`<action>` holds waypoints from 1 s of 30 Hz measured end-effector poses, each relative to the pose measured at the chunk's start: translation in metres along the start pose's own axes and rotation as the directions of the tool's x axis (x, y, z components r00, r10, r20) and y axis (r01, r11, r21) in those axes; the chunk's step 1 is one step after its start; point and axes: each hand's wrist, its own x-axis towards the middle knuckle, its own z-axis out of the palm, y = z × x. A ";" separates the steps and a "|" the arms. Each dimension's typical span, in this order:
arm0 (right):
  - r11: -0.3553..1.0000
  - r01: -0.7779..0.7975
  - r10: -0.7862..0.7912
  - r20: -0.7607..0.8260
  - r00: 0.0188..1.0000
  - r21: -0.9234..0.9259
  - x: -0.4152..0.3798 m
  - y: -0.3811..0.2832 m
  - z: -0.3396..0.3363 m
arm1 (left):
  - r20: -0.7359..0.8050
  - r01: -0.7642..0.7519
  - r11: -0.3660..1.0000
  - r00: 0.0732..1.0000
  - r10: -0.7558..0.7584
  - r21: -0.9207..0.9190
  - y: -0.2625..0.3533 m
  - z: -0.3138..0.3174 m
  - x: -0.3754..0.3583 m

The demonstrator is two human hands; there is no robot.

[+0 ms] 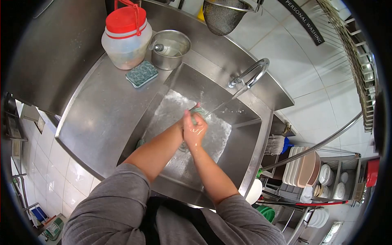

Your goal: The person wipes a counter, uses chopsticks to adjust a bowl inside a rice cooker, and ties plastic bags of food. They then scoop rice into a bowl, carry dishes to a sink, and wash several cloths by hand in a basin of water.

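Note:
My left hand (186, 121) and my right hand (196, 130) are pressed together over the sink (251, 141). Between them they squeeze a pale green cloth (198, 110), of which only a small part shows at the fingertips. My right hand covers most of my left. Water runs from the curved chrome tap (261, 65) in a thin stream that reaches the cloth and fingers. Both hands look wet. Foamy water lies on the sink floor below, and a drain fitting shows partly behind my wrists.
On the steel counter (98, 118) stand a red-lidded plastic jar (126, 43), a metal pot (171, 61) and a green scouring sponge (141, 74). A mesh strainer (223, 18) hangs above. Racks with trays and plates (326, 174) stand at right, near a mop head (275, 145).

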 end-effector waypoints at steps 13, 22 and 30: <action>0.925 -0.377 0.341 0.348 0.873 0.038 0.081 0.033 -0.047 | -0.432 0.277 0.366 0.774 0.463 0.888 0.005 -0.026 -0.064; 0.675 -0.494 0.603 -0.024 0.797 0.548 0.083 0.056 -0.082 | -0.054 -0.174 0.282 0.758 0.650 0.943 0.014 0.075 -0.001; -0.456 -0.434 0.445 0.621 0.645 0.777 0.056 0.103 -0.072 | 0.390 -0.459 0.099 0.835 0.388 0.883 0.031 0.079 -0.022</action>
